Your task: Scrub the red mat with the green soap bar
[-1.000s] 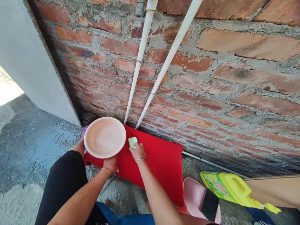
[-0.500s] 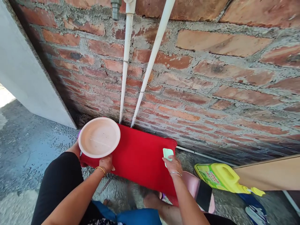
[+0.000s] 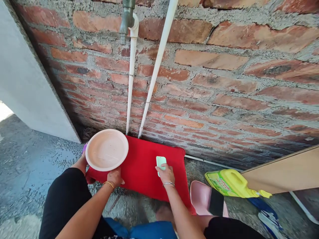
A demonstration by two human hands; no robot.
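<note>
A pale pink round basin [image 3: 106, 151], with specks and streaks inside, is over the left end of a red cloth [image 3: 144, 166]. At its near edge is my left hand [image 3: 115, 177], with a gold-coloured bracelet; the fingers are partly hidden under the rim and closed on it. My right hand [image 3: 167, 173], wearing a silver-coloured bangle, is closed round a mint-green scrubbing brush [image 3: 161, 161] over the middle of the cloth. The brush's underside is out of sight.
A pink dustpan-like piece [image 3: 199, 196] and a yellow detergent jug [image 3: 228, 182] lie to the right, beside a tan board [image 3: 281, 172]. White pipes [image 3: 131, 66] and a tap [image 3: 126, 21] run along the brick wall [image 3: 199, 63]. A grey panel [image 3: 32, 66] leans at left.
My right hand has moved left with the brush, from near the cloth's right edge to its middle. My left hand stays at the basin. The view has tilted up slightly.
</note>
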